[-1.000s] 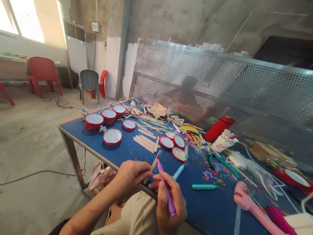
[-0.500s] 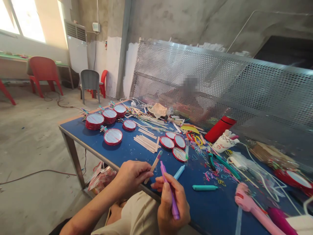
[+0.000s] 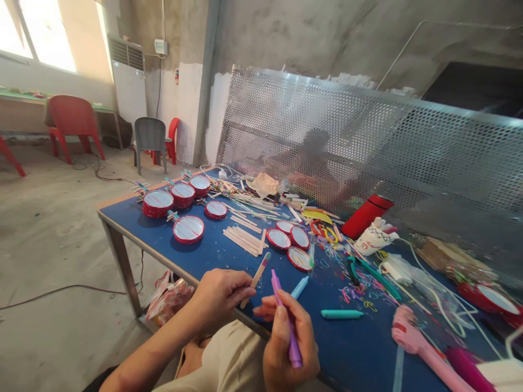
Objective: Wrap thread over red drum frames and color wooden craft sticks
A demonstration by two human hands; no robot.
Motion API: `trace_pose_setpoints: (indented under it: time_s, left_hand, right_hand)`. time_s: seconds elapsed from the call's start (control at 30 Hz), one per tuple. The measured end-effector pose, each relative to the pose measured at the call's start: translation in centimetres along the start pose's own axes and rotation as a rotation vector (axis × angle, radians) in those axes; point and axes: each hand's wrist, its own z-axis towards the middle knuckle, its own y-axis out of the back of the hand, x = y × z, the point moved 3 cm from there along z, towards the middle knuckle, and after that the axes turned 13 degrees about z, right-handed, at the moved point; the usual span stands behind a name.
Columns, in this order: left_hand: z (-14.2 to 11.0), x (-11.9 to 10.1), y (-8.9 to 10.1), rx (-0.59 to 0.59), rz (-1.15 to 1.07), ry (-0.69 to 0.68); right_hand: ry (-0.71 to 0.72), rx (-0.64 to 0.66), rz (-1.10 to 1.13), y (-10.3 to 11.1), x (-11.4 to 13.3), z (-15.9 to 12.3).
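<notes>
Between the fingers of my left hand point(image 3: 224, 291) is a wooden craft stick point(image 3: 260, 270), its upper end coloured in teal and purple. My right hand point(image 3: 290, 332) grips a purple marker point(image 3: 288, 318), with the tip pointing up beside the stick and apart from it. A light blue marker point(image 3: 300, 287) lies just beyond the right hand. Farther right rests a teal marker point(image 3: 342, 314). Plain craft sticks point(image 3: 244, 239) lie in a row ahead of my hands, near several small red-rimmed discs point(image 3: 278, 238).
Stacked red-rimmed discs with sticks point(image 3: 158, 201) stand at the table's left. A red bottle point(image 3: 366, 215), a white cup of markers point(image 3: 376, 237), loose rubber bands point(image 3: 363, 291) and a pink glue gun point(image 3: 417, 337) occupy the right. Behind the table rises a perforated metal panel point(image 3: 368, 136).
The purple marker's tip has moved slightly right, away from the craft stick. My left hand keeps nearly the same place and hold.
</notes>
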Motion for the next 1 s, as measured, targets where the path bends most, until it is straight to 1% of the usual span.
trace_pose_setpoints:
  time_s: [0.3, 0.37, 0.43, 0.57, 0.63, 0.73, 0.8, 0.83, 1.0]
  left_hand:
    - [0.2, -0.1, 0.2, 0.028, -0.017, -0.002]
    - [0.3, -0.1, 0.4, 0.053, -0.038, -0.008]
    - [0.5, -0.1, 0.5, 0.077, -0.051, -0.010]
    - [0.7, 0.2, 0.6, 0.085, -0.055, -0.035]
    - [0.8, 0.4, 0.4, 0.080, -0.069, -0.051]
    - [1.0, 0.9, 0.2, 0.076, -0.097, -0.059]
    - [1.2, 1.2, 0.0, 0.090, -0.118, -0.060]
    - [1.2, 1.3, -0.1, 0.098, -0.127, -0.059]
    - [1.5, 1.5, -0.1, 0.124, -0.135, -0.058]
  right_hand:
    - [-0.060, -0.010, 0.058, -0.5, -0.2, 0.3]
    - [-0.047, -0.007, 0.016, -0.3, -0.1, 0.9]
    - [0.019, 0.019, -0.109, 0.2, -0.1, 1.7]
    - [0.202, 0.126, -0.507, 2.4, -0.9, 3.0]
    - [0.222, 0.171, -0.741, 3.7, -1.7, 3.3]
    - [0.101, 0.289, -1.060, 5.1, -2.7, 3.5]
    - [0.010, 0.369, -1.167, 5.5, -2.8, 3.7]
    - [-0.023, 0.387, -1.209, 5.5, -2.7, 4.0]
    - [-0.230, 0.340, -1.459, 5.8, -2.2, 5.6]
